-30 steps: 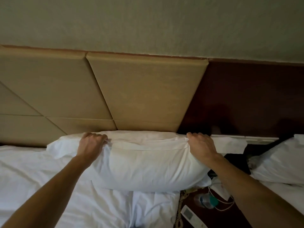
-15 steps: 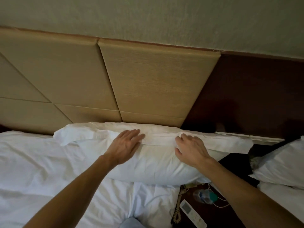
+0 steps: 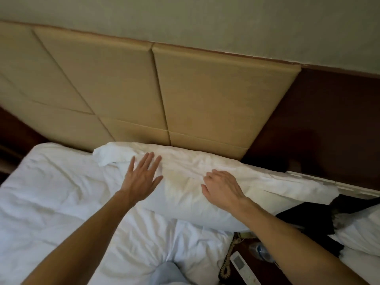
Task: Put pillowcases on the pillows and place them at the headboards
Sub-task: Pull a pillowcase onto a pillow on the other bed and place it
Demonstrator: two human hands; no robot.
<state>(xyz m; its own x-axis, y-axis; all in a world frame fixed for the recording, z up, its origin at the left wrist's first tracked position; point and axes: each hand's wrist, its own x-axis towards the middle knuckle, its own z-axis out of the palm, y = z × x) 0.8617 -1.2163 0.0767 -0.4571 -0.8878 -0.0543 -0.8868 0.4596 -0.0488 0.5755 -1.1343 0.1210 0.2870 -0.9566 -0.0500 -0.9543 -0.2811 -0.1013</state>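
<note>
Closest in, below the right grip's wrist, there's a white remote and a curly phone cord on a dark nightstand, right beside the bed with its rumpled white cover. Both bare forearms reach up from there.

The left grip is wide open, fingers straight and spread, palm down on the pillow toward its left end. The right grip sits on the same pillow just to the right of the left one. Its fingers are loosely bent with the tips on the fabric, not clamped on anything as far as I can see.

The pillow's in a white case, lying crosswise under both grips, with a loose flap of case poking out past the left grip. Its far edge is right up against the tan padded headboard, just beyond the fingertips. Off past the right grip, another white pillow peeks in at the edge.
</note>
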